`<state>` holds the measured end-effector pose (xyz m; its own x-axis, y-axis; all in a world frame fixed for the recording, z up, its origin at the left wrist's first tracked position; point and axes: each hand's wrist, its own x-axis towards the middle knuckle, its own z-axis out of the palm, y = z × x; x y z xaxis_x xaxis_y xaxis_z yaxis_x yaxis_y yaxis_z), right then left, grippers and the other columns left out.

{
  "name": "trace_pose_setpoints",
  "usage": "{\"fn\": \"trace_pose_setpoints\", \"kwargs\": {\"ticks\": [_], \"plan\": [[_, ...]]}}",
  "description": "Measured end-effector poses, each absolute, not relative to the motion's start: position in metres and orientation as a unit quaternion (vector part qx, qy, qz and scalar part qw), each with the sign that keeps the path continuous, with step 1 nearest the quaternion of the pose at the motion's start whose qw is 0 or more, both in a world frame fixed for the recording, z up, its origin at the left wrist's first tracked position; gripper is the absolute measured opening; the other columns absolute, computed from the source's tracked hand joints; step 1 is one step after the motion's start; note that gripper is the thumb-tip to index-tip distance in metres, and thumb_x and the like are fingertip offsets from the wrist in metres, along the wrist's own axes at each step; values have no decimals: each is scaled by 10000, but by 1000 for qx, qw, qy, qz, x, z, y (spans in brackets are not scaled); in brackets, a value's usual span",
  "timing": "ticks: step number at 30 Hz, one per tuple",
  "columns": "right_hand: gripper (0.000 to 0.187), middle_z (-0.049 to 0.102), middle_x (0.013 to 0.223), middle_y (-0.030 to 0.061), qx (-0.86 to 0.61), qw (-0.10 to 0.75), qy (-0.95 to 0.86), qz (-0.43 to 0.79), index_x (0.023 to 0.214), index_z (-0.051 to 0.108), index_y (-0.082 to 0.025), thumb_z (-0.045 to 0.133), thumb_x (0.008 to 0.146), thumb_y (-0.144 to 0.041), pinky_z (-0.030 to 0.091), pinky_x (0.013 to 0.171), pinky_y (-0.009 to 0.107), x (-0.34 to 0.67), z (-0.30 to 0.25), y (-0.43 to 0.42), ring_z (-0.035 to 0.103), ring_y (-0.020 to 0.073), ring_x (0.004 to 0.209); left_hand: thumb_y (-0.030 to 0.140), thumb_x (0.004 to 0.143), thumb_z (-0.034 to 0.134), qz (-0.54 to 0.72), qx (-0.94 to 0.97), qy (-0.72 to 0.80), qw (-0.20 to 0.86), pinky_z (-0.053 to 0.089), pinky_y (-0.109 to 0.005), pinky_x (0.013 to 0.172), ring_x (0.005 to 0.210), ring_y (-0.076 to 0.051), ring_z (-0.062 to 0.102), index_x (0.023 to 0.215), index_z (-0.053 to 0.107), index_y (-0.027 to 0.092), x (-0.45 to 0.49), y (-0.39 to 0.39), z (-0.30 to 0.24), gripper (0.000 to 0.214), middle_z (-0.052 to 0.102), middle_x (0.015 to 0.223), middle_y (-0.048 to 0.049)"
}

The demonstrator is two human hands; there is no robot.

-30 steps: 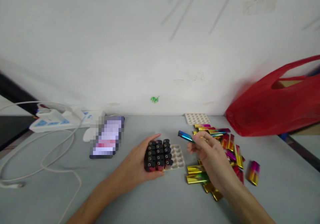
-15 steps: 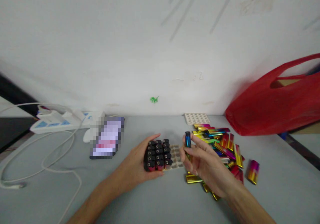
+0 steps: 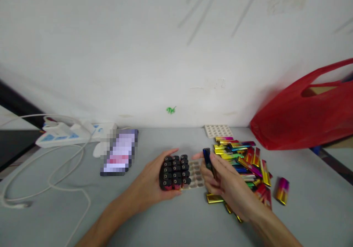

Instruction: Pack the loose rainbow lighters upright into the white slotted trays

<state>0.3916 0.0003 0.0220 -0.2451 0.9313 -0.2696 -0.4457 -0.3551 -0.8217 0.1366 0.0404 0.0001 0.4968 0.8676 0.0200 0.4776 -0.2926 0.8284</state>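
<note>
My left hand (image 3: 153,179) curves around the left side of a block of black-topped lighters (image 3: 176,173), thumb in front and fingers behind. These lighters stand upright in rows in a pale plastic tray with holes (image 3: 196,175), whose right part shows bare pockets. Just right of that tray, my right hand (image 3: 220,175) grips a dark blue, shiny lighter (image 3: 206,157) between thumb and fingers, slightly tilted. Its lower part is mostly hidden by the fingers. Under and beyond the right hand lies a loose pile of metallic gold, red, purple and green lighters (image 3: 248,158).
A second white tray (image 3: 218,131) lies by the wall. One purple-gold lighter (image 3: 282,191) rests apart at right. A red bag (image 3: 303,118) stands at the right back. To the left are a phone (image 3: 120,153), a power strip (image 3: 55,138) and a loose white cable (image 3: 82,189).
My right hand has turned the blue lighter, which now tilts and looks darker, and a finger now reaches toward the tray. My left hand holds its place around the block.
</note>
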Motion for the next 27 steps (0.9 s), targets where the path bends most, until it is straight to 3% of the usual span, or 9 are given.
{"fn": "trace_pose_setpoints", "kwargs": {"ticks": [3, 6, 12, 18, 23, 27], "plan": [[627, 238, 667, -106, -402, 460, -280, 740, 819, 584, -205, 800, 864, -792, 59, 467, 217, 392, 18, 2, 98, 86, 565, 243, 738, 972, 237, 761, 434, 420, 599, -433, 1072, 1181, -309, 767, 1635, 421, 326, 137, 39, 4, 1057, 747, 1382, -52], [709, 202, 617, -110, -377, 465, -299, 744, 667, 403, -235, 723, 895, -825, 73, 460, 242, 392, 15, 3, 89, 85, 538, 237, 736, 966, 234, 764, 436, 415, 590, -436, 1092, 1224, -318, 749, 1638, 422, 334, 137, 38, 9, 1059, 733, 1397, -54], [681, 179, 579, -112, -349, 467, -323, 745, 619, 328, -259, 663, 942, -756, 94, 462, 276, 391, 19, 2, 97, 89, 510, 183, 737, 943, 235, 753, 415, 453, 639, -396, 992, 1109, -284, 779, 1630, 432, 335, 137, 35, 13, 1040, 751, 1313, -39], [624, 189, 542, -115, -335, 469, -282, 767, 595, 346, -267, 707, 884, -687, 107, 440, 279, 388, 16, 1, 114, 86, 475, 200, 703, 1012, 257, 674, 400, 565, 691, -369, 861, 1043, -260, 800, 1640, 394, 357, 139, 31, 10, 1134, 632, 1532, -106], [631, 190, 555, -119, -337, 490, -265, 759, 612, 359, -260, 758, 865, -677, 107, 448, 271, 387, 15, 1, 104, 81, 486, 137, 659, 1026, 282, 638, 389, 602, 695, -396, 911, 1160, -309, 793, 1623, 409, 358, 140, 34, 8, 1166, 626, 1518, -110], [659, 184, 558, -122, -332, 493, -271, 757, 611, 353, -256, 764, 882, -695, 88, 445, 262, 389, 17, 3, 88, 75, 489, 143, 664, 1026, 276, 623, 390, 620, 703, -397, 859, 1063, -297, 820, 1634, 404, 360, 139, 36, 8, 1172, 656, 1467, -103]]}}
